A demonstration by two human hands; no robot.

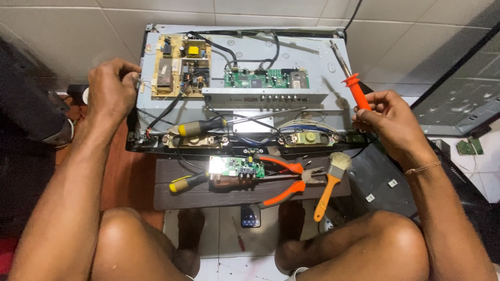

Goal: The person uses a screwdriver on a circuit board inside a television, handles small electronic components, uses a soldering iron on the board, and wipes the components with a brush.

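Holding a soldering iron (pixel 350 73) by its orange handle, the right hand (pixel 389 122) has its fingers curled tight around it, metal tip pointing up over the opened TV back panel (pixel 312 52). The iron looks light and stiff; the handle is the safe place to hold. The left hand (pixel 110 88) grips the panel's left edge, fingers bent around it, beside the tan power board (pixel 179 65).
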